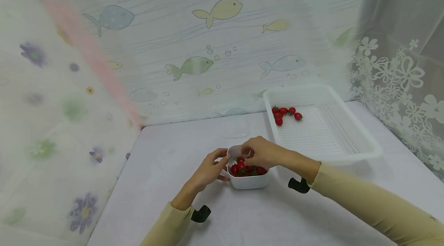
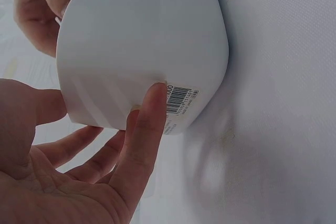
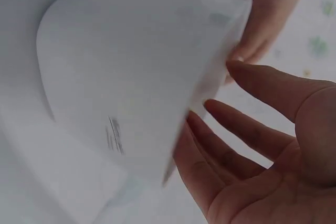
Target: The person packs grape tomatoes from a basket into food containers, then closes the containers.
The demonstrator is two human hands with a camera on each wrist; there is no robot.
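Note:
A white box [image 1: 250, 182] with rounded corners stands on the table, holding several red cherry tomatoes [image 1: 241, 167] with green stems. My left hand [image 1: 209, 170] grips it at the left, thumb at the rim and fingers against the outer wall. A barcode label [image 2: 180, 100] shows beside those fingers in the left wrist view. Over the box's opening, my right hand [image 1: 262, 152] reaches in from the right, its fingertips close above the tomatoes. In the right wrist view its thumb and fingers are apart with no tomato between them; some fingertips are hidden behind the wall.
At the back right stands a large white perforated basket [image 1: 359, 132]. Several more tomatoes [image 1: 283, 111] lie in its far left corner. A clear lid [image 1: 236, 135] rests on the white table [image 1: 166, 161] behind the box. Printed curtains [image 1: 145, 64] enclose the table.

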